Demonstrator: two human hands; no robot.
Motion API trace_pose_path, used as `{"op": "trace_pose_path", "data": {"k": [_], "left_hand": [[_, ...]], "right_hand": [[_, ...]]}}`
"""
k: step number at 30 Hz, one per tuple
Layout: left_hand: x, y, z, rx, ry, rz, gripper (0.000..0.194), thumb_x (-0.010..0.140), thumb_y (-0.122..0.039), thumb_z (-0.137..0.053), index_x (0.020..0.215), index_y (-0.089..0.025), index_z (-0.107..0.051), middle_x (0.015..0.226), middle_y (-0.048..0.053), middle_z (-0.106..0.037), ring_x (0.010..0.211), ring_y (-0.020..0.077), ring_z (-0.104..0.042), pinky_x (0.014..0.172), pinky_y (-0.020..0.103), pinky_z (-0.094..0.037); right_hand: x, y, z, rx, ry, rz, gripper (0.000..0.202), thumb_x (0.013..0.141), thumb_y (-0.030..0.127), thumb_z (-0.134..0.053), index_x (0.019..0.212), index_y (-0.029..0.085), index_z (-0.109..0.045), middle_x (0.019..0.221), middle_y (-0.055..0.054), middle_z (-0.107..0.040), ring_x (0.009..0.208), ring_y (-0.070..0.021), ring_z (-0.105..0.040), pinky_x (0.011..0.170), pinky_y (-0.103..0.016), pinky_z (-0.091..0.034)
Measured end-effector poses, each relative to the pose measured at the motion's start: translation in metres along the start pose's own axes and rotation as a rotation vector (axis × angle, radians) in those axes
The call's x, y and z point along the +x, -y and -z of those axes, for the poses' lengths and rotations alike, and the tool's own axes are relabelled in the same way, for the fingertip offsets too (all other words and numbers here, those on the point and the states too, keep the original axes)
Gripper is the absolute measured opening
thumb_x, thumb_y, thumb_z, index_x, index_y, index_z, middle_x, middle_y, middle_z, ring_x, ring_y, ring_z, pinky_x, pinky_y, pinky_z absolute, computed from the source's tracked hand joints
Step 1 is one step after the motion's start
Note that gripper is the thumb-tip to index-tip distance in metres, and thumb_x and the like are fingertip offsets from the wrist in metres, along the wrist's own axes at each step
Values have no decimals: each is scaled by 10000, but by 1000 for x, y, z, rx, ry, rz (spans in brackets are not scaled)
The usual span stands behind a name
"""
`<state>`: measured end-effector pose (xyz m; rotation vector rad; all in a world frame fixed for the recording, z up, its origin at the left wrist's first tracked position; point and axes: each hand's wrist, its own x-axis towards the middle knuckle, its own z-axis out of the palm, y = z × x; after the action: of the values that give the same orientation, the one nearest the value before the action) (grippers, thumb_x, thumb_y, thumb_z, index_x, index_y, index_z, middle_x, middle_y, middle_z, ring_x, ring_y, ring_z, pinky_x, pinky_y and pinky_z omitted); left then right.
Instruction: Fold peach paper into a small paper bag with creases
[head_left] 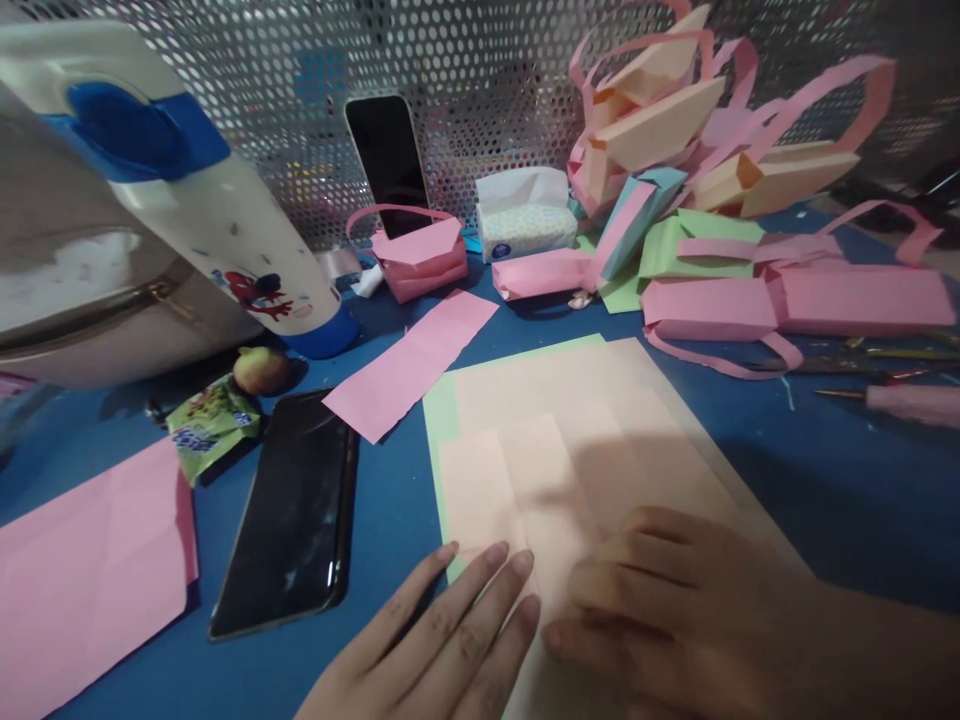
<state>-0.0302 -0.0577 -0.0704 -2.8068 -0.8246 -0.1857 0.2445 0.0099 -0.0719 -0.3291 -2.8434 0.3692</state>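
Left hand (442,640) flat, right hand (667,600) curled, grip unclear: pin the peach paper (544,465) beneath them, crease evenly.

Bare left hand (427,675) with slim fingers (486,612), creased knuckles (470,640), rounded nails (524,562); bare right hand (675,605) and forearm (877,645)

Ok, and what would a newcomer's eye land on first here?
Probably the heap of folded paper shapes, largely pink and peach, at the back right. Then the white-and-blue bottle at the back left, and the left hand and right hand at the peach paper in front.
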Motion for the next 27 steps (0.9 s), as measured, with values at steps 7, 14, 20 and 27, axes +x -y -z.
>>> {"op": "trace_pose_path", "data": {"k": [7, 14, 20, 27], "left_hand": [[-6, -1, -1, 62, 5, 43, 510, 1044, -443, -290, 1457, -196, -459, 1418, 153, -558, 1383, 316, -436, 1171, 605, -180], [-3, -3, 8, 136, -10, 99, 741, 922, -634, -477, 1360, -42, -551, 1373, 263, -561, 1292, 387, -521, 1180, 582, -69], [-4, -3, 6, 157, -8, 136, 754, 914, -638, -469, 1342, -24, -562, 1393, 245, -550, 1311, 370, -501, 1184, 569, -74], [-3, -6, 8, 140, 5, 253, 828, 893, -681, -444, 1368, -8, -529, 1443, 215, -510, 1366, 345, -438, 1207, 516, -70]], "right_hand": [[-2, 0, 0, 2, 16, 3, 385, 1050, 429, -365, 1299, 225, -577, 1074, -31, -687, 845, -171, -567, 809, -342, -376], [0, 1, -1, 0, -6, 3, 371, 1056, 430, -347, 1251, 222, -584, 1047, -25, -678, 870, -176, -557, 820, -338, -373], [0, 1, 1, 17, -9, 7, 359, 1054, 423, -364, 1266, 222, -574, 1071, -22, -672, 915, -177, -561, 866, -333, -373], [1, -1, 0, 15, -31, 34, 351, 1047, 410, -393, 1270, 212, -577, 1103, -34, -670, 919, -196, -554, 897, -354, -357]]}}
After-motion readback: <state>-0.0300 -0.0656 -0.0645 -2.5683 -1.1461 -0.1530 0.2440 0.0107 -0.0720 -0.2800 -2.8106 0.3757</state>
